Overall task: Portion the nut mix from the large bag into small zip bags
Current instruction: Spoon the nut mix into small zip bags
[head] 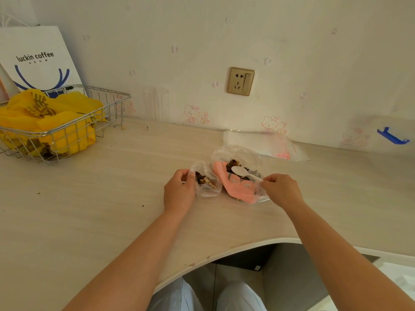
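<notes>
Left hand (179,192) is curled round the rim of the small zip bag (206,181), which is held open on the desk (112,198) w/ a few nuts already inside. Right hand (281,190) is pinched on the handle of the white spoon (241,171), whose bowl is laid in the nut mix of the large bag (238,173), just beside the small one. Step in hand, as judged: scooping, approx. early in this portion. Next move calls for the spoon to be loaded, lifted level & tipped into the mouth kept wide. Spare zip bags (265,143) are stacked near the wall.
</notes>
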